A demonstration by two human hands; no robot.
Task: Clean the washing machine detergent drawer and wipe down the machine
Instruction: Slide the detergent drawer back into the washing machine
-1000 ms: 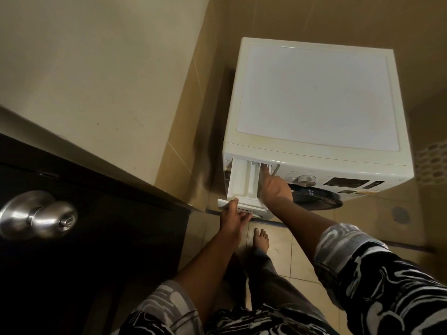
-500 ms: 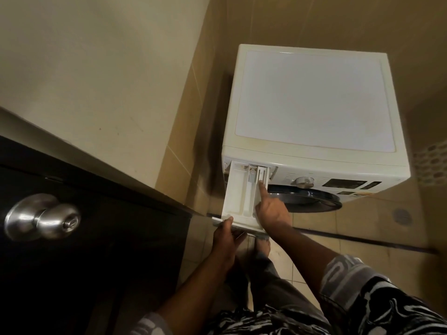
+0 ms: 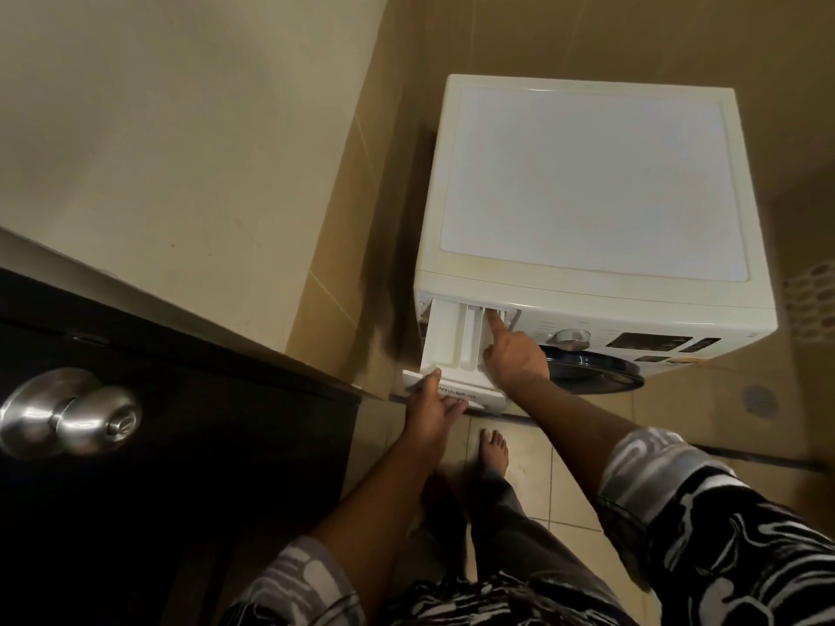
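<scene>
The white washing machine (image 3: 587,173) stands in a tiled corner, seen from above. Its white detergent drawer (image 3: 445,341) is pulled well out at the front left and shows long compartments. My left hand (image 3: 429,411) grips the drawer's front panel, thumb on top and fingers underneath. My right hand (image 3: 515,354) is over the right-hand compartment. Its straight index finger presses a part at the back of the drawer, just under the machine's top edge, and the other fingers are curled.
A dark door with a silver knob (image 3: 68,413) is close on my left. The machine's dial (image 3: 573,338) and dark round door (image 3: 592,370) are right of the drawer. My bare foot (image 3: 494,449) is on the tiled floor, and a floor drain (image 3: 759,399) lies to the right.
The drawer has slid further out of the machine with my left hand holding its front. My right index finger now presses at the drawer's back end.
</scene>
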